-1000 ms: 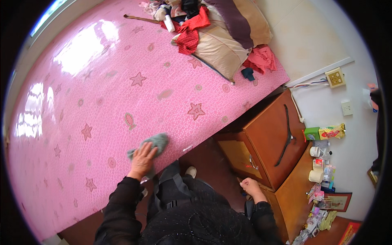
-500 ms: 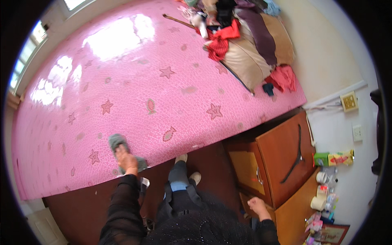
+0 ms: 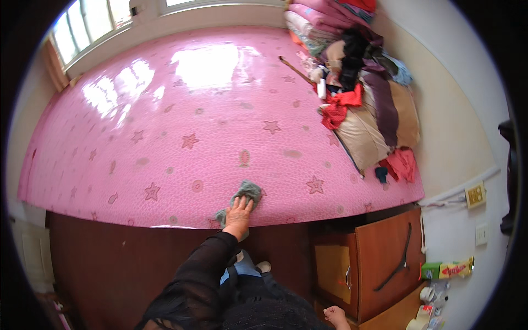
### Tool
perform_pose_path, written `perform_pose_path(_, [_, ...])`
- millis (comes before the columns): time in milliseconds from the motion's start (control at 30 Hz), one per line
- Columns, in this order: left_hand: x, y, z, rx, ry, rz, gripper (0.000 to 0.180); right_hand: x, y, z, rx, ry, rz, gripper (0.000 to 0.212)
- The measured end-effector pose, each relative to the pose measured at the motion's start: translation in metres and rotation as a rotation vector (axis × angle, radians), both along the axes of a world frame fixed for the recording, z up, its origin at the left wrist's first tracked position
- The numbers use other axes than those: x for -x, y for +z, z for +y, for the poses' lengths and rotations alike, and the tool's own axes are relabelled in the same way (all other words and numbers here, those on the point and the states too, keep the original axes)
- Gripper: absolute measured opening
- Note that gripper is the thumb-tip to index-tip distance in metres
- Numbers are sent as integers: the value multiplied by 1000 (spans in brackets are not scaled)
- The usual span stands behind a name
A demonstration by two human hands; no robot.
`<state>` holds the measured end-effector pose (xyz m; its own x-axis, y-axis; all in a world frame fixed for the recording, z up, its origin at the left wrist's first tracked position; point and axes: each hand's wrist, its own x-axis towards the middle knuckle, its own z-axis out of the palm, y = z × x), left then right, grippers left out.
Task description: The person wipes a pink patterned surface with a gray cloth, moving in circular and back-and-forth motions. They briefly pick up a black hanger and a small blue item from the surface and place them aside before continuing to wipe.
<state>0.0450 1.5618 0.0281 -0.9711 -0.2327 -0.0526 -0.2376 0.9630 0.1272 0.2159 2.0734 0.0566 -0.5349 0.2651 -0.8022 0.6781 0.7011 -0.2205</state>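
Note:
My left hand [image 3: 238,218] lies on a crumpled grey-green cloth [image 3: 250,190] near the front edge of the pink bed cover [image 3: 165,170]. Its fingers stretch forward over the cloth, pressing it against the surface. Part of the cloth sticks out to the left of the hand. The cover is glossy, with starfish and fish prints. At the lower edge, to the right of my body, my right hand [image 3: 335,317] is loosely curled beside the wooden cabinet [image 3: 388,269], and nothing shows in it.
Clothes and a beige-and-purple bundle [image 3: 363,135] lie on the bed's right side, with folded bedding [image 3: 313,22] behind. A black hanger [image 3: 403,264] is on the cabinet. Small boxes and rolls [image 3: 426,295] stand by the right wall. Windows [image 3: 88,27] are at the far left.
My left hand and the cloth have slid right along the bed's front edge, onto a fish print. The view has shifted, showing more of the far side. My right hand is lower in the picture.

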Motion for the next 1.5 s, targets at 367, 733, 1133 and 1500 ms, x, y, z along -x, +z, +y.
perform_pose_path(367, [-30,11,-44,-38,-228,9,54,48,10,-51,7,131,18,20])
perform_pose_path(733, [-157,-2,-248,-51,72,19,52,108,28,-222,176,425,140,17])
perform_pose_path(1133, [-258,-19,-480,-149,1089,161,56,106,54,-306,77,444,121,18])
perform_pose_path(1500, [-47,-33,-428,154,594,256,50,64,81,-309,-22,251,79,20])
